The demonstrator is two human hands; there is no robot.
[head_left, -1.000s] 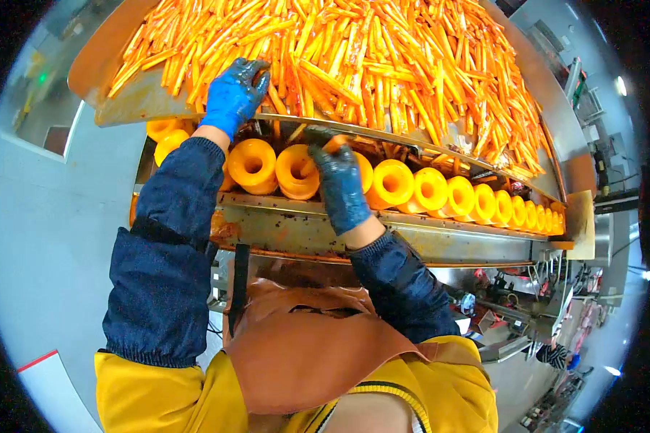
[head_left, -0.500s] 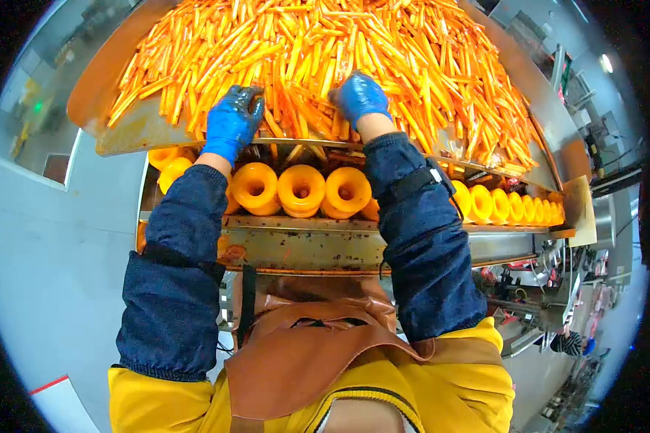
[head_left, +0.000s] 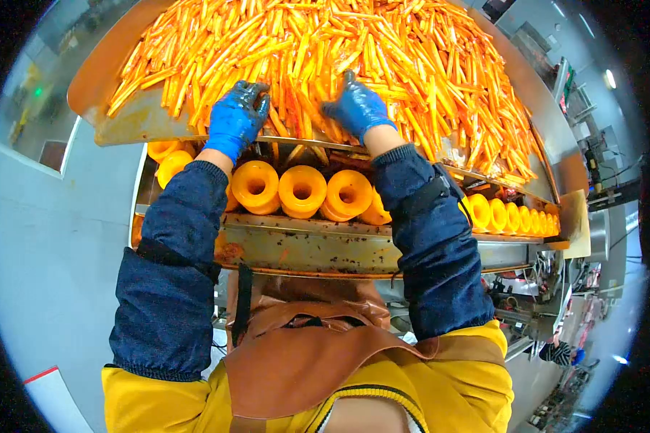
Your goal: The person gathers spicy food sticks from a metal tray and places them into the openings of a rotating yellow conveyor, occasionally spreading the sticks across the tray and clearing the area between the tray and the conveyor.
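Note:
A wide heap of orange, oily sticks (head_left: 318,54) lies on a metal tray (head_left: 144,119). My left hand (head_left: 237,121), in a blue glove with dark, wet fingertips, is at the heap's near edge. Its fingers are half bent, with a gap to the thumb and no stick visible in it. To its right, my right hand (head_left: 361,112) wears the same kind of glove, its thumb and forefinger spread beside the sticks. Some reddish sticks (head_left: 300,108) lie between the two hands. The undersides of both hands are hidden.
Below the tray's near edge runs a row of yellow ring-ended cups or rollers (head_left: 302,191), continuing to the right (head_left: 498,215). A stained metal ledge (head_left: 310,249) lies in front of them, close to my brown apron (head_left: 303,361). Machinery stands at the right, with a person (head_left: 556,353) farther off.
My right hand has turned, and its thumb and forefinger are spread wider. My left hand has shifted slightly to the right. Some sticks between them have moved.

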